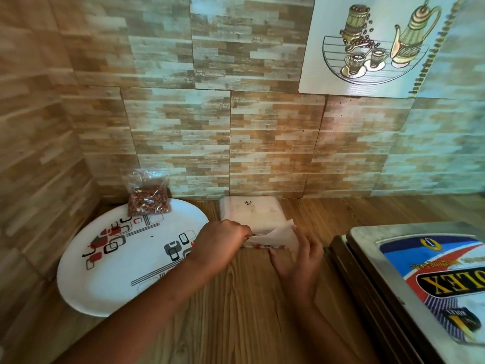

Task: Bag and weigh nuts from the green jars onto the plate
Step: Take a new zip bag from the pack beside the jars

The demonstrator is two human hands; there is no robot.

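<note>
A white oval plate with red and grey squares lies at the left on the wooden counter. A filled clear bag of nuts leans on the plate's far rim against the wall. A stack of empty zip bags lies by the wall in the middle. My left hand pinches the near edge of the stack. Just to its right, my right hand holds one lifted bag by its edge. No green jars are in view.
A weighing scale with a steel pan and a colourful label sits at the right edge. Tiled walls close the back and left. A coffee-pot picture hangs on the back wall.
</note>
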